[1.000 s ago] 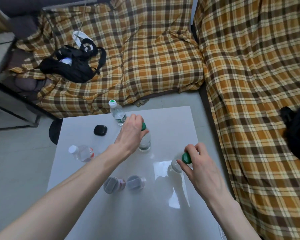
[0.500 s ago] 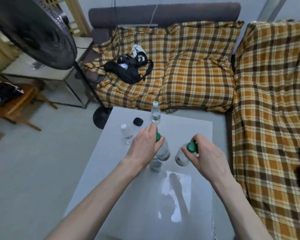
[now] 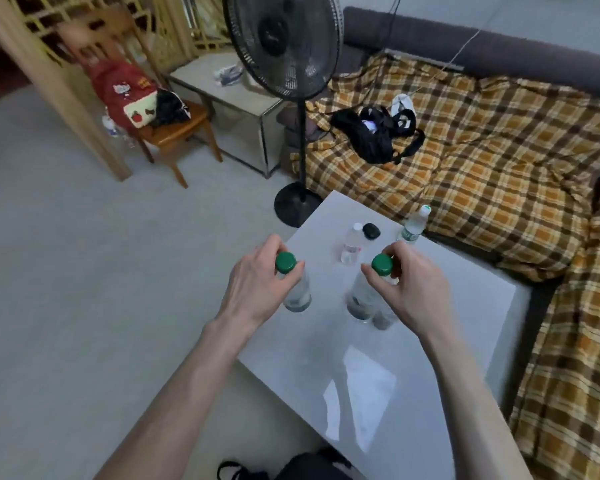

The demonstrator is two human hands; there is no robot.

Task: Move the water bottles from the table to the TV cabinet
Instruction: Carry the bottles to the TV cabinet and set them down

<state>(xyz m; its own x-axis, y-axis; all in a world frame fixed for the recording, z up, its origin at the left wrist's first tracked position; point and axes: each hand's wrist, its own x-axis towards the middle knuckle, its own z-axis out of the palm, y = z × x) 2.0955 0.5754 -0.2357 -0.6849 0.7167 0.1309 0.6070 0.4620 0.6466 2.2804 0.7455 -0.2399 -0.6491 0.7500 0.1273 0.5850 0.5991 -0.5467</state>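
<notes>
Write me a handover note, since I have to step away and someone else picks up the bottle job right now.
Left hand: grip shut round the neck of a green-capped bottle, lifted at the table's left edge.
Right hand: grip shut on a second green-capped bottle, above the white table.
On the table: a small white-capped bottle, a green-labelled bottle near the far edge, and a black case. Something sits partly hidden under the right hand.
Done: no delivery visible; TV cabinet not in view.
Left: carry these two over, then fetch the rest.
</notes>
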